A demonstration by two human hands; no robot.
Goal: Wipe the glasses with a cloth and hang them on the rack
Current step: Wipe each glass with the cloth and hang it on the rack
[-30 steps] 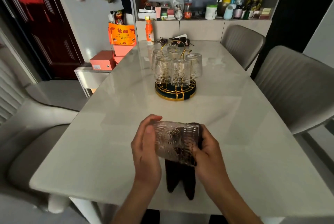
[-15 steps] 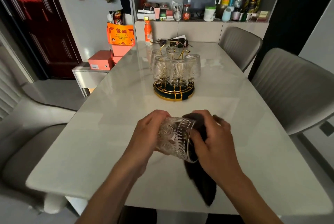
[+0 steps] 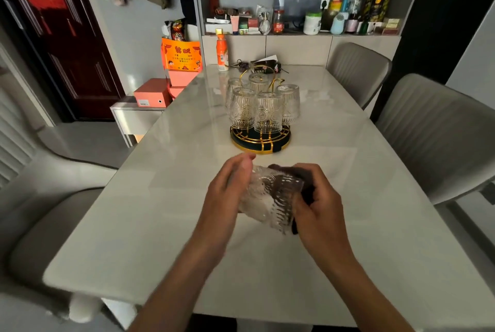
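Both forearms are reaching in from the near edge and meeting above the table (image 3: 160,224). The left hand (image 3: 227,192) is gripping the base end of the glass (image 3: 270,198), its fingers curling over the top and its thumb pointing away from the body. The right hand (image 3: 318,203) is gripping a dark cloth (image 3: 305,189) against the rim end of the same glass, fingers bent around cloth and rim together. The glass is lying roughly on its side between the two palms, tilting down toward the right hand, and is blurred. How far the cloth is entering the glass cannot be told.

Straight beyond the grip, apart from it, the rack (image 3: 259,141) is standing on the table with its gold-trimmed round base. Five ribbed glasses (image 3: 267,112) are hanging upside down on it, close together. Farther beyond the rack, an orange bottle (image 3: 222,50) is standing at the far table edge. A grey chair (image 3: 434,139) is sitting to the right of the grip.
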